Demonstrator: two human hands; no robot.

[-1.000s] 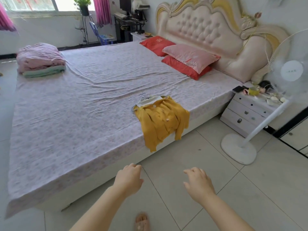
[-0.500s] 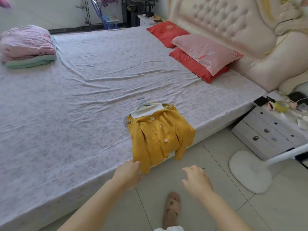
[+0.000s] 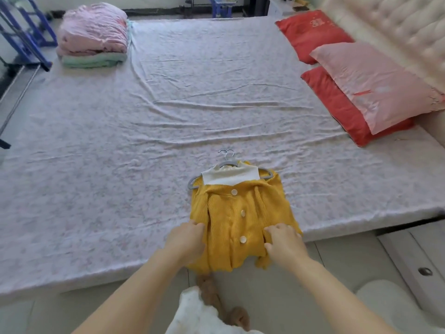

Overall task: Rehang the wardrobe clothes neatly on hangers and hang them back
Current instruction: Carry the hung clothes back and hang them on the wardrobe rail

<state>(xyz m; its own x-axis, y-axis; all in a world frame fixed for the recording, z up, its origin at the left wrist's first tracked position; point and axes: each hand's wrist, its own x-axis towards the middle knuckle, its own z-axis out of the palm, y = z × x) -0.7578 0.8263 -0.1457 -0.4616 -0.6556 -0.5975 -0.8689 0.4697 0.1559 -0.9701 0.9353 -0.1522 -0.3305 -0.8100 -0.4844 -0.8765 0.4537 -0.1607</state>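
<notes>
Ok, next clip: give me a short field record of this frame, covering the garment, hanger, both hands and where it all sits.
garment: yellow cardigan, buttoned, over a white top
hanger: grey hanger inside the clothes, two hooks visible
place: bed, near edge, hem hanging over
left hand: grips the cardigan's side
right hand: grips the opposite side
also on bed: folded bedding, pillows

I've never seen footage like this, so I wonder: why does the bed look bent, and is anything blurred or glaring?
Head view: the wide lens bows the near edge of the bed; soft even daylight, no harsh glare; the yellow cardigan looks fairly sharp; the headboard and the drawers at the right edge are smeared.
</notes>
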